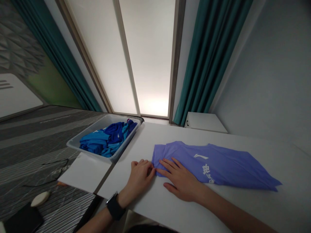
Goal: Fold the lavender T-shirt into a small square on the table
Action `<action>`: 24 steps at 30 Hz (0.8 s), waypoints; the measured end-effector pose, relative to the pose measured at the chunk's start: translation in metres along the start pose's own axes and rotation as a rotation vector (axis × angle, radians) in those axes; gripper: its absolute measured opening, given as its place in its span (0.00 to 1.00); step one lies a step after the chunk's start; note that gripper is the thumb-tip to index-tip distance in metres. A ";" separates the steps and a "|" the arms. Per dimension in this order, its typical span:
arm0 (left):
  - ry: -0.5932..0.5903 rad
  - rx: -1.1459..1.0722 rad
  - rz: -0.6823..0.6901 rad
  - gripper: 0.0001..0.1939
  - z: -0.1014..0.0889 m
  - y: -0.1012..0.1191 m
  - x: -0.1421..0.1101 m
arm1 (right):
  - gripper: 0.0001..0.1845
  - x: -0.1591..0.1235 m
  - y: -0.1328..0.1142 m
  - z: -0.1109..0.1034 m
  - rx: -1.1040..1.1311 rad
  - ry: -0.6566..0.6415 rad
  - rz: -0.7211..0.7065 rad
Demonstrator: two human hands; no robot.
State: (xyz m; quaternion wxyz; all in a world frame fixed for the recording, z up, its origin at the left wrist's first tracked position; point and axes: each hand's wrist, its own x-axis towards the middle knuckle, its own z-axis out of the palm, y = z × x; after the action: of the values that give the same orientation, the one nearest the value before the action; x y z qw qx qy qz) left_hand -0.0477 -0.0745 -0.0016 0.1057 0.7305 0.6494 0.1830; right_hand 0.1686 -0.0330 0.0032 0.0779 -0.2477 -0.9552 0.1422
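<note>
A purple T-shirt (225, 165) with white lettering lies on the white table, its left end folded over and its right end spread out toward the wall. My left hand (142, 174) pinches the shirt's lower left edge between thumb and fingers; a dark watch is on that wrist. My right hand (179, 179) rests on the folded part with its fingers stretched out flat. The tips of both hands are close together at the shirt's left end.
A translucent plastic bin (113, 157) holding crumpled blue clothes (104, 139) stands left of the shirt. Beyond the far table edge is a small white cabinet (205, 121). The white table (165, 213) reaches toward the wall on the right. Teal curtains (204, 64) hang behind.
</note>
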 end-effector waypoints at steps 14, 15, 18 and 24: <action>-0.070 -0.065 0.480 0.17 -0.014 -0.024 -0.009 | 0.26 0.000 0.001 0.001 0.017 -0.007 -0.007; -0.090 -0.067 0.490 0.17 -0.016 -0.025 -0.007 | 0.26 -0.001 0.001 0.001 0.019 -0.007 -0.004; -0.074 -0.101 0.476 0.14 -0.021 -0.027 0.003 | 0.24 -0.001 0.003 0.001 0.025 -0.015 -0.006; -0.093 -0.016 0.568 0.10 -0.027 -0.030 0.024 | 0.24 -0.001 0.003 0.001 0.038 -0.020 -0.004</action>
State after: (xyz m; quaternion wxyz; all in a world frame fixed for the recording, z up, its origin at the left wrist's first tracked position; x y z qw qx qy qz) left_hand -0.0842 -0.0495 0.0146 0.0856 0.8898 0.4119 0.1769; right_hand 0.1704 -0.0314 0.0014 0.0731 -0.2428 -0.9535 0.1627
